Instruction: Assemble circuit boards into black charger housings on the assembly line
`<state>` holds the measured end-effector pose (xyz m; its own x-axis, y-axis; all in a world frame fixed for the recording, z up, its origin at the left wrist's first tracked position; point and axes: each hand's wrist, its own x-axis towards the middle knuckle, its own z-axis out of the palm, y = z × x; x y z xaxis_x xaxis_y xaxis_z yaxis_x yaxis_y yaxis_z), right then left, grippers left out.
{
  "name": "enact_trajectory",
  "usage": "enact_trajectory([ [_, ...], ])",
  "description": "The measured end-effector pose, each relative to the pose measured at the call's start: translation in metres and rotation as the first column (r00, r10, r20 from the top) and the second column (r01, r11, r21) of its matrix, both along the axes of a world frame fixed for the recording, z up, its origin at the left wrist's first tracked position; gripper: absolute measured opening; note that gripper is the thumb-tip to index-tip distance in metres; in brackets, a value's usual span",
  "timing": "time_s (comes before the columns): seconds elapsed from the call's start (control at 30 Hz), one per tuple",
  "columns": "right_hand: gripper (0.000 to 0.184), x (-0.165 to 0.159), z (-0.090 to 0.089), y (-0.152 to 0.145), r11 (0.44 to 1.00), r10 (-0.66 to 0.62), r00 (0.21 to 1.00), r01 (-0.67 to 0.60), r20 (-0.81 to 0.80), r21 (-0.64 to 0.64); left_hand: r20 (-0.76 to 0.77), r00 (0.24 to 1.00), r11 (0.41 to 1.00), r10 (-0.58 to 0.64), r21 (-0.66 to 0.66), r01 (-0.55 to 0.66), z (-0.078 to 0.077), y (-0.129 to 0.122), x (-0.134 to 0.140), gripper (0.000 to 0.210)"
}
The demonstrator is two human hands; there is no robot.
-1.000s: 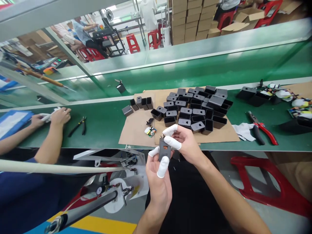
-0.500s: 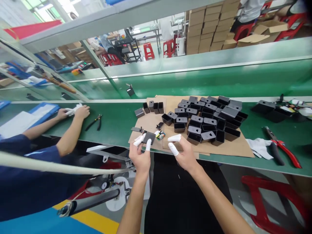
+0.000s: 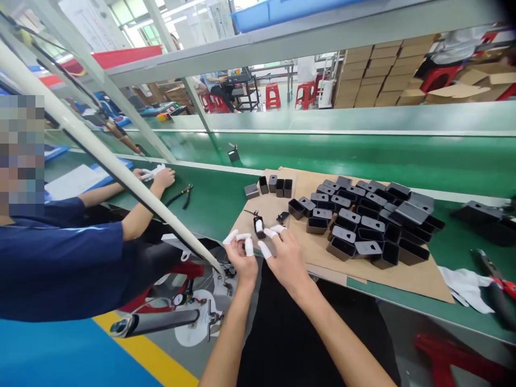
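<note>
My left hand (image 3: 242, 260), with white finger cots, is held at the bench's near edge, fingers apart and nothing visible in them. My right hand (image 3: 287, 260), also in white finger cots, has its fingers spread close to a small black case (image 3: 258, 228). A white part shows in the mouth of that case; I cannot tell whether a right fingertip touches it. A thin dark plate (image 3: 250, 214) is just behind the case. Right of it lies a small black piece (image 3: 282, 217) on the cardboard sheet (image 3: 300, 244).
Many open black cases (image 3: 358, 220) crowd the cardboard on the right, with several more (image 3: 278, 186) behind. White gloves (image 3: 467, 287) and red-handled pliers (image 3: 497, 290) lie farther right. On the left are black-handled pliers (image 3: 181, 196), a slanting pale pole (image 3: 133, 183) and a co-worker's arms (image 3: 141, 217).
The view has swung left. My left hand has let go of the flat black case. The circuit board no longer shows on the cardboard, and my right hand has come nearer my left.
</note>
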<state>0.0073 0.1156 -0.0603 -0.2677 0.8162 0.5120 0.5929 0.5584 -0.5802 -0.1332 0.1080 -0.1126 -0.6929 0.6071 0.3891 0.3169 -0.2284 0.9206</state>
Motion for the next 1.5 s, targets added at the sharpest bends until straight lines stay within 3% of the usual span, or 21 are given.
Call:
enact_trajectory([
  [0.1,0.039,-0.028,0.000,0.009,0.993,-0.101,0.984,0.092,0.148,0.067,0.118,0.989,0.996,0.085,0.015,-0.087,-0.009,-0.024,0.006,0.033],
  [0.17,0.032,-0.037,-0.005,0.014,0.989,-0.129,0.972,0.110,0.197,0.104,0.180,0.981,0.997,0.071,-0.026,-0.068,-0.019,-0.047,0.015,0.033],
  [0.27,0.026,-0.038,-0.014,0.016,0.985,-0.125,0.965,0.093,0.230,0.143,0.267,0.964,0.992,0.011,-0.123,0.023,-0.041,-0.086,0.030,0.037],
  [0.4,0.032,-0.032,-0.026,0.009,0.982,-0.086,0.969,0.044,0.232,0.182,0.370,0.926,0.955,-0.069,-0.244,0.169,-0.070,-0.132,0.047,0.041],
  [0.57,0.030,-0.028,-0.044,0.000,0.979,-0.048,0.993,0.026,0.107,0.204,0.454,0.877,0.886,-0.159,-0.325,0.329,-0.089,-0.166,0.057,0.038],
  [0.83,0.041,-0.031,-0.051,-0.019,0.964,-0.033,0.999,0.026,0.020,0.265,0.507,0.831,0.818,-0.229,-0.363,0.447,-0.102,-0.174,0.058,0.038],
  [1.07,0.041,-0.031,-0.054,-0.026,0.967,-0.018,1.000,0.014,0.016,0.256,0.526,0.822,0.820,-0.217,-0.358,0.445,-0.109,-0.174,0.054,0.036],
  [1.5,0.032,-0.037,-0.049,-0.017,0.986,0.016,1.000,-0.012,-0.021,0.167,0.482,0.845,0.827,-0.232,-0.360,0.432,-0.107,-0.175,0.051,0.031],
])
